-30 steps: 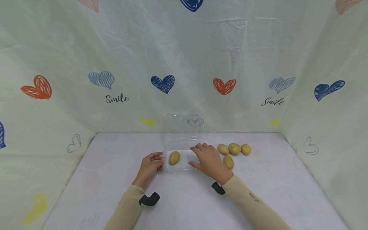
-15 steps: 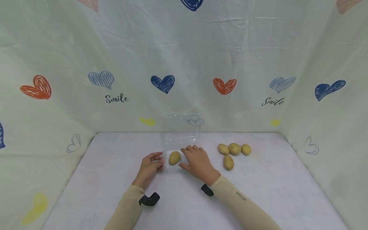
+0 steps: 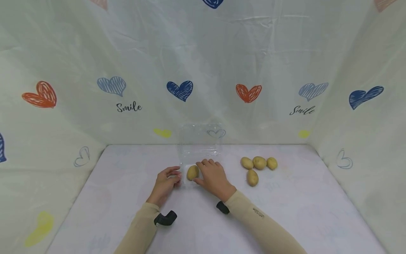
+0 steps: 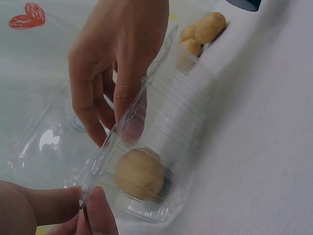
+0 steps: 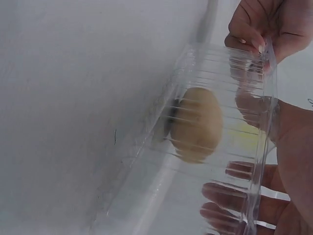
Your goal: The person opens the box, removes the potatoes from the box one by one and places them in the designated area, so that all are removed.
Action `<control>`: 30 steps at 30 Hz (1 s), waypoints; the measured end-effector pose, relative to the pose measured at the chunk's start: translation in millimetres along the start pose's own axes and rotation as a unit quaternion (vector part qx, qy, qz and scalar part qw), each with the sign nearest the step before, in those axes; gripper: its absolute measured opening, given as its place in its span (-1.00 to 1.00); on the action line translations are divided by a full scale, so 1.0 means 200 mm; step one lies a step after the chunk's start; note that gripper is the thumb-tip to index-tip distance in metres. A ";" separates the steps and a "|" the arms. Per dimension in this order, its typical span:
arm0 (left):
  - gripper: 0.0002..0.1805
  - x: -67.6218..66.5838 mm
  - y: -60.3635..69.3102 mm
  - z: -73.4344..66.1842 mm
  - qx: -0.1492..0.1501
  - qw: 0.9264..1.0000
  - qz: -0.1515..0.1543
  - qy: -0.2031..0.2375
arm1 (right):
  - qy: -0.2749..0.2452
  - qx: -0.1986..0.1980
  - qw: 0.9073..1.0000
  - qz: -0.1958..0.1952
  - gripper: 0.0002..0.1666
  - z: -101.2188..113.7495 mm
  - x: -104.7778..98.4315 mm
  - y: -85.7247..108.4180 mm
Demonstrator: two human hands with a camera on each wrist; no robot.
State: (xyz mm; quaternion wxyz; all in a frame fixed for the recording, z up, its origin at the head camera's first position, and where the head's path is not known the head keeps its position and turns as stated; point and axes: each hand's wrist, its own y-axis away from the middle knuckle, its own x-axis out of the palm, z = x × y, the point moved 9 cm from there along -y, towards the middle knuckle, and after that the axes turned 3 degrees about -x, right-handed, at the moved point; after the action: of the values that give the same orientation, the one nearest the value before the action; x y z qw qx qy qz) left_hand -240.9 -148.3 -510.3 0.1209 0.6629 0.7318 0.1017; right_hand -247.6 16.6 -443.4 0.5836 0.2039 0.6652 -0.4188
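Note:
A clear plastic clamshell container (image 4: 171, 110) stands on the table with its lid (image 3: 200, 139) raised at the back. One potato (image 3: 192, 172) lies inside, in the left part. My left hand (image 3: 165, 183) pinches the container's left rim between thumb and fingers, as the left wrist view shows. My right hand (image 3: 214, 178) reaches over the rim into the container, just right of the potato. Its fingers (image 5: 220, 196) are spread and loosely bent, and its thumb hangs close to the potato; in the left wrist view a small gap seems to separate them.
To the right of the container lie several more potatoes (image 3: 259, 163) on the white table (image 3: 304, 197), grouped near the back. A white curtain (image 3: 209, 63) printed with hearts rises behind the table and along both sides.
My right hand has moved left, from the container's right side toward the potato inside. My left hand stays at the left rim. The head view has tilted slightly.

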 end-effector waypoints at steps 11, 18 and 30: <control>-0.58 0.00 0.00 0.00 0.003 1.000 0.001 0.005 | 0.012 -0.009 1.000 0.005 -0.30 0.03 0.02 -0.04; -0.57 0.00 0.00 0.00 0.003 1.000 0.001 0.006 | 0.010 -0.007 1.000 0.010 -0.27 0.04 0.04 -0.07; -0.57 0.01 0.00 -0.01 0.005 1.000 0.005 -0.003 | 0.003 0.009 0.999 0.048 -0.27 0.03 0.11 -0.10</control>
State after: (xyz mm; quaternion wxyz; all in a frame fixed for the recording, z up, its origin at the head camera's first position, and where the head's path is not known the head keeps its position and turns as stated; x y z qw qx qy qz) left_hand -240.8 -146.8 -508.3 0.1192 0.6672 0.7289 0.0968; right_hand -264.8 -5.0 -457.3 0.5994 0.2418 0.6526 -0.3954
